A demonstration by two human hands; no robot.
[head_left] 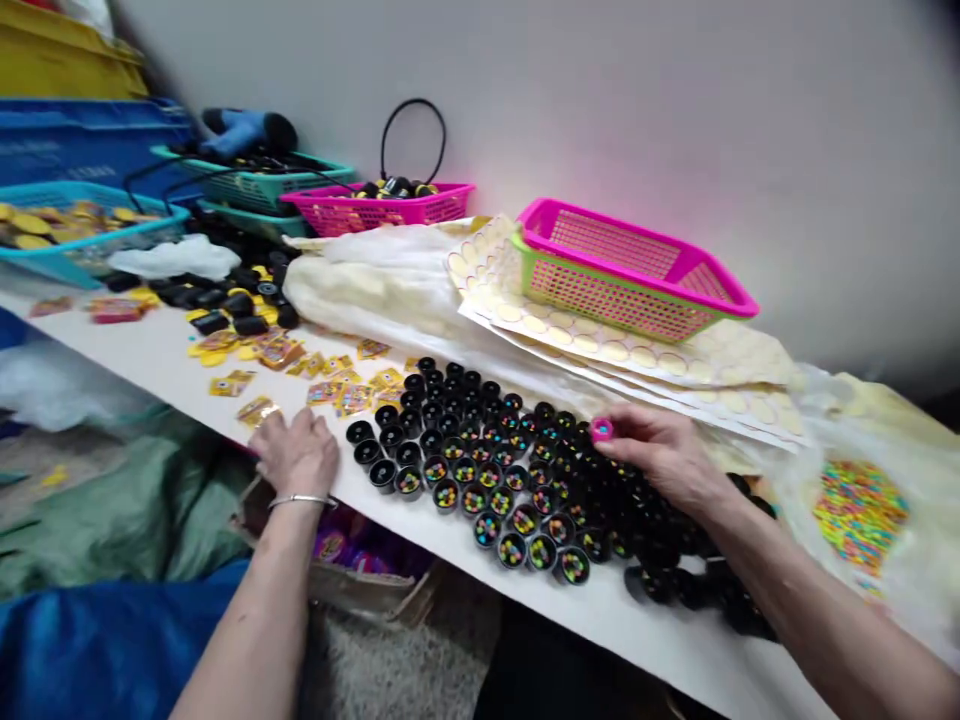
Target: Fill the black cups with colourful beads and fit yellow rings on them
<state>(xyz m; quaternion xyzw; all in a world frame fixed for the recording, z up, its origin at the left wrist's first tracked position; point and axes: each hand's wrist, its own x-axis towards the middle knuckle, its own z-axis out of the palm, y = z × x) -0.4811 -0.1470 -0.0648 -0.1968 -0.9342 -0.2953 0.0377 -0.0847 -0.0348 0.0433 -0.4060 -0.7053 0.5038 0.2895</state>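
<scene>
My right hand [660, 450] pinches a small pink cup [602, 430] between thumb and fingers, with bits of blue showing inside it. It is above the far side of a dense group of small black cups [472, 470] on the table. Many cups hold colourful candy pieces; those at the left end look empty. My left hand [296, 455], with a bracelet at the wrist, reaches over the table's front edge, fingers slightly bent and apart. Just beyond its fingertips lies a shiny yellow packet [259, 410]; whether they touch, I cannot tell. More small printed packets [352, 395] lie scattered to its right.
A pink basket [637, 250] nested in a green one stands on sheets of round stickers [585, 340]. Loose candy [861, 510] lies in a clear bag at right. Black and yellow parts [240, 305] and several baskets [382, 210] are at left. Below is an open box [367, 570].
</scene>
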